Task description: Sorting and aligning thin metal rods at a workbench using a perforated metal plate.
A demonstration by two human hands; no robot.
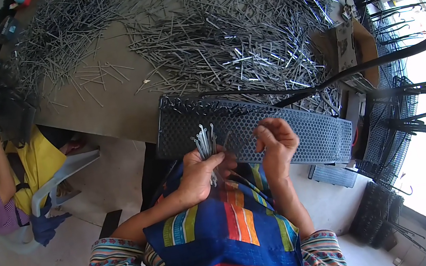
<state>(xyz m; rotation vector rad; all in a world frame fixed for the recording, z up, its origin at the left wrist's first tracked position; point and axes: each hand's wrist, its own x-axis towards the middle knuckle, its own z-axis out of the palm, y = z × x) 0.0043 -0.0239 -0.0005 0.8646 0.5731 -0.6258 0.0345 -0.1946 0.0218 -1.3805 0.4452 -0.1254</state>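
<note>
My left hand (196,179) is wrapped round an upright bundle of thin grey metal rods (205,141), whose small looped ends stick up above the fingers. To the right of it, my right hand (278,145) is raised over a dark perforated tray (318,140), fingertips curled together. Whatever those fingers pinch, if anything, is too small to make out. The tray lies slantwise between my lap and the table, with small dark pieces lined along its far left edge. Beyond it spreads a large heap of similar loose rods (258,29).
A brown table (118,106) carries the heaps, with several stray rods at its near left. A long bent black bar (360,68) crosses the tray's far side. Racks with dark hooks (420,123) stand right. At left sits another person in a yellow apron (39,156).
</note>
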